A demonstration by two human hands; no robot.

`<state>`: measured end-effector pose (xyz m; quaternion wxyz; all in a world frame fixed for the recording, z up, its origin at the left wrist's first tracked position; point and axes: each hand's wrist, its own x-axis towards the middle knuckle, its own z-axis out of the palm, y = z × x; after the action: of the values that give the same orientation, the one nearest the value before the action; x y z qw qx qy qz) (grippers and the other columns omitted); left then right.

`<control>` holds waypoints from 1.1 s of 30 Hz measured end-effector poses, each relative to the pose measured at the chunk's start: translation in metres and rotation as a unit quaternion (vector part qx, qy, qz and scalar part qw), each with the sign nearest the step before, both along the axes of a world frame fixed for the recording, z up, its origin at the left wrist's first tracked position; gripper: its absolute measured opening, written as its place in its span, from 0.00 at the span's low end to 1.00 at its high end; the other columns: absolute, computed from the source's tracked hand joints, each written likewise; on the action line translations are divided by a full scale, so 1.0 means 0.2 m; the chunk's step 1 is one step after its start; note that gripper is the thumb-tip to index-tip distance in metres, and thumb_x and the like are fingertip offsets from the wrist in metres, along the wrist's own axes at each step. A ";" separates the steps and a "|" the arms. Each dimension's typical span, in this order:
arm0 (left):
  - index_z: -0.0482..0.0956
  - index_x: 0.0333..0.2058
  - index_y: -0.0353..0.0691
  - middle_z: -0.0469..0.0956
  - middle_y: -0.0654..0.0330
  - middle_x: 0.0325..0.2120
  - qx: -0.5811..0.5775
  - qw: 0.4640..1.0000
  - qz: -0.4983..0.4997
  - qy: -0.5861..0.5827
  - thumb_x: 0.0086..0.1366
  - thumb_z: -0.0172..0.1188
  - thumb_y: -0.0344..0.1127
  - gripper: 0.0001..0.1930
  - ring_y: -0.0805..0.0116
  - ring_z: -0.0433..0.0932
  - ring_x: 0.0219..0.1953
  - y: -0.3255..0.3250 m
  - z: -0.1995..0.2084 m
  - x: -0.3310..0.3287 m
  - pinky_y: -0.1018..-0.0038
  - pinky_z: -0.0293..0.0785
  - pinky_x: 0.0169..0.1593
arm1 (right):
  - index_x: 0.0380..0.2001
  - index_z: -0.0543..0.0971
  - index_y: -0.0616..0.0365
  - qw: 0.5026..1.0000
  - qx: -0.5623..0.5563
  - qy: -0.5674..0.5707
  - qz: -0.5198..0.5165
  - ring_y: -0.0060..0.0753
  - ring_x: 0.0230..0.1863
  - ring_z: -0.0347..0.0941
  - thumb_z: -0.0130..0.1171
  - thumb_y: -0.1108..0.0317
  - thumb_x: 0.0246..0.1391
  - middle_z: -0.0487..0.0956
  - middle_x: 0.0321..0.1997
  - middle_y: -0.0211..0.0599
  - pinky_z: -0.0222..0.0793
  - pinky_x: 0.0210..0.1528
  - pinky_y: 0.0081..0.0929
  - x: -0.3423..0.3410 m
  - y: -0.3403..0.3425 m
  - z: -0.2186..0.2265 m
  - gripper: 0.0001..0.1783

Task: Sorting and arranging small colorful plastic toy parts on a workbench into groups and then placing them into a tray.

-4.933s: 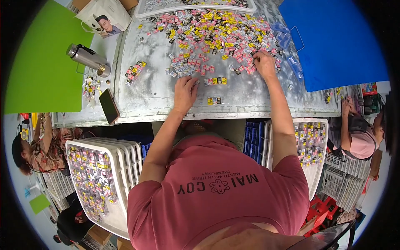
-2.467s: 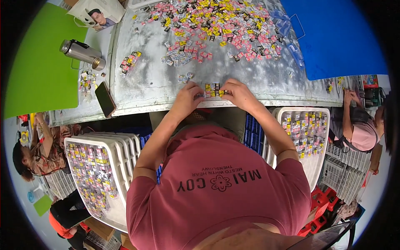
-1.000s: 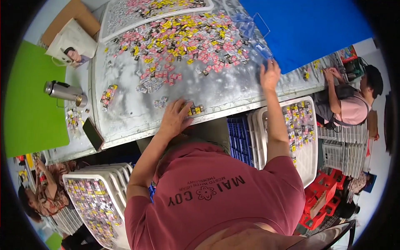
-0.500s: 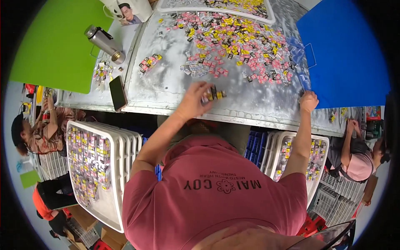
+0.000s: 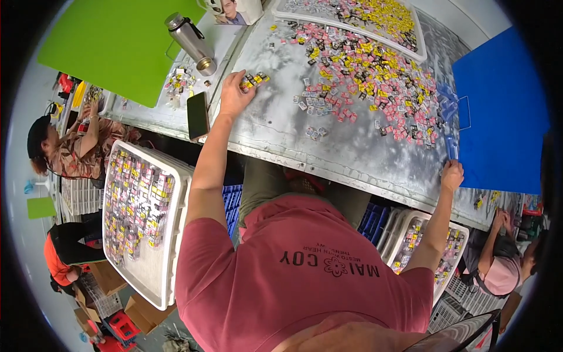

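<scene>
My left hand [image 5: 234, 97] is at the left part of the table, its thumb and fingers curved around a small cluster of yellow, black and pink square pieces [image 5: 254, 80]. The hand hides part of that cluster. At the table's right edge, my right hand [image 5: 451, 175] has its fingers closed on the near end of a clear, bluish plastic strip [image 5: 451, 148]. A few whitish pieces [image 5: 315, 133] lie together on the table between the hands. Beyond them spreads a large heap of pink, yellow, black and white pieces [image 5: 375, 76].
A white tray [image 5: 346, 28] of pieces stands at the back. On the left are a phone [image 5: 197, 116], a steel flask [image 5: 192, 44] and a green board [image 5: 111, 47]; on the right, a blue board [image 5: 498, 117]. Stacked white trays [image 5: 176, 234] flank me. Other people sit on both sides.
My left hand has moved left and away from me, from mid-table to the small cluster, carrying black and yellow pieces. My right hand stays at the strip. The whole view has shifted and turned.
</scene>
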<state>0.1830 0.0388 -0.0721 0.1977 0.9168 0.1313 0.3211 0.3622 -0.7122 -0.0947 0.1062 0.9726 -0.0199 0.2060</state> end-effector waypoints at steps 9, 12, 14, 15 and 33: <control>0.71 0.64 0.36 0.74 0.45 0.56 0.010 0.993 0.017 0.119 0.52 0.76 0.43 0.42 0.46 0.75 0.57 0.01 -0.02 -0.03 0.60 0.73 0.62 | 0.33 0.85 0.48 0.998 -0.044 -0.036 0.013 0.42 0.44 0.80 0.61 0.60 0.59 0.84 0.41 0.31 0.73 0.42 0.46 -0.01 0.00 0.02 0.08; 0.68 0.67 0.38 0.73 0.45 0.58 -0.063 0.984 0.002 0.164 0.51 0.78 0.42 0.46 0.46 0.75 0.59 0.06 -0.02 -0.02 0.61 0.72 0.62 | 0.31 0.85 0.48 0.996 -0.062 -0.059 0.025 0.41 0.42 0.81 0.61 0.61 0.58 0.84 0.40 0.30 0.73 0.41 0.46 -0.01 0.01 0.03 0.08; 0.67 0.68 0.39 0.72 0.45 0.58 -0.075 0.983 -0.070 0.155 0.50 0.78 0.40 0.46 0.47 0.75 0.58 0.10 -0.03 0.01 0.62 0.72 0.63 | 0.30 0.85 0.48 0.996 -0.064 -0.061 0.025 0.40 0.42 0.81 0.61 0.61 0.57 0.84 0.40 0.30 0.73 0.40 0.45 -0.02 -0.02 0.03 0.08; 0.67 0.68 0.39 0.72 0.45 0.58 -0.076 0.982 -0.073 0.156 0.50 0.78 0.40 0.46 0.47 0.75 0.58 0.13 -0.03 0.02 0.62 0.72 0.63 | 0.29 0.85 0.48 0.997 -0.059 -0.053 0.022 0.40 0.41 0.81 0.61 0.61 0.57 0.84 0.39 0.30 0.72 0.40 0.46 -0.02 -0.03 0.02 0.07; 0.82 0.52 0.40 0.76 0.49 0.55 -0.029 0.941 -0.325 0.088 0.58 0.72 0.35 0.23 0.48 0.76 0.53 -0.85 -0.08 -0.18 0.59 0.74 0.58 | 0.32 0.85 0.49 0.996 -0.088 -0.019 -0.015 0.43 0.44 0.80 0.58 0.60 0.60 0.83 0.42 0.30 0.73 0.42 0.47 0.05 -0.05 -0.05 0.09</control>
<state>0.1464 -0.1322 -0.0875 0.3050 0.9282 -0.1474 0.1537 0.3726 -0.7213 -0.1049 0.1942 0.9548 -0.0188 0.2242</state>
